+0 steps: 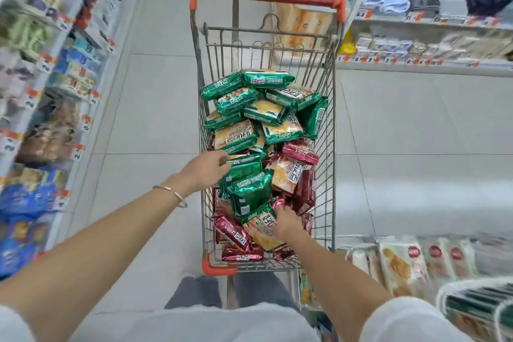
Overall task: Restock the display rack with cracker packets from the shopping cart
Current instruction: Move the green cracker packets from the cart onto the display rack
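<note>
Here the step in hand looks like lifting stock out of the shopping cart (331,119), which stands straight ahead in the aisle between blurred shelves (416,66), its wire basket heaped with cracker packets (263,116). It would go best taken from the top of the heap, not tugged from below. The foil looks slippery, the bags overlap at all angles, and the crackers inside are probably brittle. Each bag is better held flat across its width than by a crimped end, and gathering one colour at a time would keep the rack sorted. The bags are shiny pillow packs, many showing a pale cracker picture. The green packets (251,191) fill the far half and spill over the near middle, while the red packets (231,232) lie along the near end and right side. The left hand (206,168) reaches over the cart's left rim, fingertips at the edge of a green bag; I cannot tell whether they pinch it. The right hand (286,221) is down in the near heap with its fingers among the bags, its grip hidden.
</note>
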### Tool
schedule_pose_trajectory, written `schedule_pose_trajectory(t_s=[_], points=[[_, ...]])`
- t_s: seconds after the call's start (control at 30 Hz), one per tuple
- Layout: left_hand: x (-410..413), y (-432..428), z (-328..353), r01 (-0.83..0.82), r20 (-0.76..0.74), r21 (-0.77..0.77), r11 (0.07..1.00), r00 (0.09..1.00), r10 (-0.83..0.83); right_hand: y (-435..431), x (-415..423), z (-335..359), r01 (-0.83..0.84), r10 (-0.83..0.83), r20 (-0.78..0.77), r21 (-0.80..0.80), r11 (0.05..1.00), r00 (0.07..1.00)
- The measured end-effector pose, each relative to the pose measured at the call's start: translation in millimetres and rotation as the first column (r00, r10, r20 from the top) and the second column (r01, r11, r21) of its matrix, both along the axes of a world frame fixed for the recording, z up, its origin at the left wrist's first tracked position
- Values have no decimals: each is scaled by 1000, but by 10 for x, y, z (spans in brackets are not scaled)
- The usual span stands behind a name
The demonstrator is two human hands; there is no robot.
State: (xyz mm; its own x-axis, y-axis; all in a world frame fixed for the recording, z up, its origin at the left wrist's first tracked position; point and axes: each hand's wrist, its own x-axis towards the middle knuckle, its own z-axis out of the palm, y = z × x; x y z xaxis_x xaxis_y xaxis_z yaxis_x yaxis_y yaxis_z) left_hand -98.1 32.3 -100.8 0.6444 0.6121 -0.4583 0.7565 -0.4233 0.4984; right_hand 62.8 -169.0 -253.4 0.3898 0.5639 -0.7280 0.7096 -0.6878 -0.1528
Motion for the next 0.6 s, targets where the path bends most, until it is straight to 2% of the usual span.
schedule_pose_trajectory(t_s=[0.07, 0.2, 0.27, 0.37, 0.43, 0.5, 0.6], points=[[29, -10, -39, -10, -14, -42, 999, 1000, 10, -63, 14, -68, 77, -78, -87, -13, 997, 993], [78, -54, -91, -55, -16, -144, 988, 998, 53, -46, 33, -37, 58, -52, -135, 39, 998, 990], [99, -70, -108, -64, -26, -155, 986, 998, 60, -7, 85, 101, 121, -104, -222, 65, 990, 970], [136, -77, -129, -76, -69, -248, 966, 996, 61, 107, 356, 457, 235, -177, -362, 122, 964, 915], [229, -109, -108, -10, -121, -348, 937, 992, -34, 214, 595, 780, 288, -184, -451, 175, 941, 873], [393, -172, -36, 57, -107, -417, 907, 988, -111, 325, 779, 1107, 381, -214, -570, 191, 905, 794], [639, -187, 7, -19, -39, -456, 890, 999, 2, 542, 928, 1418, 474, -224, -689, 195, 859, 689]])
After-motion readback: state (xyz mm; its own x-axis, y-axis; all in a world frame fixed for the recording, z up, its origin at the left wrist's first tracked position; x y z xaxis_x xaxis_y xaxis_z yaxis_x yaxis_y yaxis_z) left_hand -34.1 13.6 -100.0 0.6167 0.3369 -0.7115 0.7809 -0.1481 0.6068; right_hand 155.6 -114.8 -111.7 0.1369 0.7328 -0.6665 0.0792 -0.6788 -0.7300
